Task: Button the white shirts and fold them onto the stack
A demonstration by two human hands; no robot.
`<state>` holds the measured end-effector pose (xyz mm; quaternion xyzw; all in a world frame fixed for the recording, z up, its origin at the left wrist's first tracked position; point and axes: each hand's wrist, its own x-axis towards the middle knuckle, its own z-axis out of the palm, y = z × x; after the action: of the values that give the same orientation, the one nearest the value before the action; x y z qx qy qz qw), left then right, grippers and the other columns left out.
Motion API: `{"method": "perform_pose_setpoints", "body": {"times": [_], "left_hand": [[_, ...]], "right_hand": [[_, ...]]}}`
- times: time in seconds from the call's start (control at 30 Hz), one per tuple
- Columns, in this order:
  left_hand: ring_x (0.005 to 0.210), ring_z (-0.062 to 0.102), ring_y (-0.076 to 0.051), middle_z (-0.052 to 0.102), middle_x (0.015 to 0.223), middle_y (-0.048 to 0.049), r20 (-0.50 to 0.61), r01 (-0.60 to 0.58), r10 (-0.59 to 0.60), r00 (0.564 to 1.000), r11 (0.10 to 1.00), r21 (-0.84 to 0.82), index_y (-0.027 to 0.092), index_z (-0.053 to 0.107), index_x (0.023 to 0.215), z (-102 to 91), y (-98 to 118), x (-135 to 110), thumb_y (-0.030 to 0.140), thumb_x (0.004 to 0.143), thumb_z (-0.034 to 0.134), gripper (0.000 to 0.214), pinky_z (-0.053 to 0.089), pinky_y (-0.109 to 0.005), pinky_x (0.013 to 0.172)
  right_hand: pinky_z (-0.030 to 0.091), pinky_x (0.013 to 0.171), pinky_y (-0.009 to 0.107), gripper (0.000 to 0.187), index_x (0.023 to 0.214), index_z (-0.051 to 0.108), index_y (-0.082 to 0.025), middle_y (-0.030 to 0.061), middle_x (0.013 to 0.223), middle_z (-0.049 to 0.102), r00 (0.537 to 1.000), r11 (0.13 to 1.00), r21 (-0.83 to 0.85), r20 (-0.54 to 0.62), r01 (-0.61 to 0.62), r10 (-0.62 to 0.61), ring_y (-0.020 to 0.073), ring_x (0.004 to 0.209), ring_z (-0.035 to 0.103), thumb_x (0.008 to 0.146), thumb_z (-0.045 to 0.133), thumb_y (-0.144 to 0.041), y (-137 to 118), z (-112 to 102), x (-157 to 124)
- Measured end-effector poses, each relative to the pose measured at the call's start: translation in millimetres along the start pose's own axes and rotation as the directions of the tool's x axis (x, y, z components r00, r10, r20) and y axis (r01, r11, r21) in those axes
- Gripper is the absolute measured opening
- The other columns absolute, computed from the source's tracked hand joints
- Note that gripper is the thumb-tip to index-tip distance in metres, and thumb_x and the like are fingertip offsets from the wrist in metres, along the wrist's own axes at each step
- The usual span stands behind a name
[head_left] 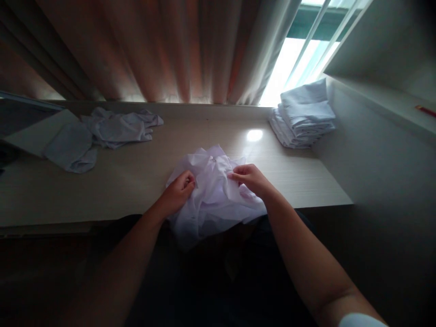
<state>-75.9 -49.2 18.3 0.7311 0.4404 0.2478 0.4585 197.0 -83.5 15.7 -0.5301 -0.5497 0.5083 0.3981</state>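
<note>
A crumpled white shirt [213, 200] lies at the near edge of the pale wooden table [136, 177], partly hanging over the edge toward me. My left hand [179, 190] grips the cloth on its left side with curled fingers. My right hand [248, 178] pinches a fold of the same shirt on its right side. Both hands rest on top of the garment, about a hand's width apart.
A neat stack of folded white garments [303, 116] stands at the table's far right by the window [293, 63]. Loose unfolded white clothes [102, 134] lie at the far left. Curtains [153, 50] hang behind. A white wall and shelf [381, 86] close the right side.
</note>
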Motion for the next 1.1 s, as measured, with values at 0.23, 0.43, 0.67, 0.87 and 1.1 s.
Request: {"method": "perform_pose_setpoints", "body": {"times": [0.23, 0.43, 0.67, 0.87, 1.1], "left_hand": [[0.049, 0.050, -0.009, 0.057, 0.068, 0.0060, 0.006, 0.087, -0.113, 0.994, 0.730, -0.677, 0.025, 0.051, 0.092, -11.8, 23, -7, 0.041, 0.075, 0.074, 0.033, 0.037, -0.020, 0.047], [0.057, 0.056, -0.008, 0.062, 0.075, 0.0060, -0.225, -0.130, -0.077, 0.971, 0.620, -0.774, 0.028, 0.057, 0.098, -7.4, 31, -6, 0.036, 0.071, 0.081, 0.037, 0.043, -0.019, 0.052], [0.061, 0.060, -0.007, 0.064, 0.079, 0.0050, -0.100, 0.041, -0.205, 0.974, 0.589, -0.807, 0.023, 0.056, 0.108, 27.7, 25, -7, 0.027, 0.069, 0.083, 0.047, 0.048, -0.018, 0.057], [0.063, 0.061, -0.009, 0.067, 0.075, 0.0004, 0.033, 0.190, -0.282, 0.959, 0.550, -0.813, 0.014, 0.064, 0.085, 39.8, 26, -12, 0.030, 0.066, 0.086, 0.034, 0.050, -0.021, 0.062], [0.060, 0.053, -0.007, 0.060, 0.067, 0.0040, -0.280, -0.018, -0.181, 0.943, 0.811, -0.584, 0.016, 0.060, 0.070, 45.3, 22, -13, 0.033, 0.069, 0.083, 0.029, 0.041, -0.018, 0.056]], "right_hand": [[0.048, 0.055, 0.027, 0.044, 0.073, 0.064, -0.019, -0.0007, 0.065, 0.063, 1.000, 0.917, 0.397, 0.020, -0.028, 0.022, 0.0129, 0.056, 0.059, 0.073, 0.074, -0.062, -12, -14, -11], [0.053, 0.067, 0.027, 0.032, 0.087, 0.064, -0.022, -0.0015, 0.081, 0.066, 0.992, 0.844, 0.520, -0.048, 0.128, -0.120, 0.0115, 0.070, 0.063, 0.073, 0.081, -0.046, -26, 10, -14], [0.048, 0.055, 0.022, 0.036, 0.076, 0.059, -0.019, -0.0043, 0.067, 0.058, 0.991, 0.929, 0.345, -0.073, 0.133, -0.115, 0.0092, 0.059, 0.055, 0.069, 0.081, -0.046, -10, 63, -8], [0.047, 0.055, 0.024, 0.039, 0.076, 0.055, -0.020, -0.0047, 0.067, 0.054, 0.965, 0.941, 0.281, -0.229, 0.189, -0.125, 0.0099, 0.059, 0.052, 0.068, 0.082, -0.048, -4, 74, -9], [0.048, 0.065, 0.027, 0.025, 0.082, 0.062, -0.021, -0.0007, 0.075, 0.063, 0.943, 0.946, 0.187, -0.253, 0.266, -0.215, 0.0130, 0.069, 0.059, 0.075, 0.078, -0.039, -8, 79, -18]]}}
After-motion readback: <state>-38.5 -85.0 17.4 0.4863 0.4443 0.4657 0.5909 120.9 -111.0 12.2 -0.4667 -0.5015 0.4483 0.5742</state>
